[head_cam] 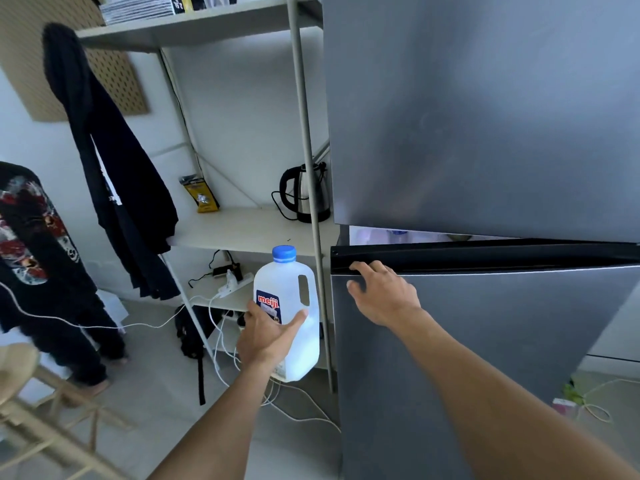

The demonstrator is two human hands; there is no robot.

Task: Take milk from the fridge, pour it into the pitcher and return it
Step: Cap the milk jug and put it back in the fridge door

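Left hand gripping Meiji milk jug from below and behind, blue cap up, frame centre, just left of the fridge. Right hand hooking fingers over top edge of lower fridge door, door sitting slightly ajar. Electric kettle sitting on shelf above the jug.

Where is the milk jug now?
The milk jug is at centre of the head view, gripped by the left hand, just left of the fridge door that the right hand holds.

Narrow slit behind the ajar lower fridge door, upper door overhead, shelf post close on the left.
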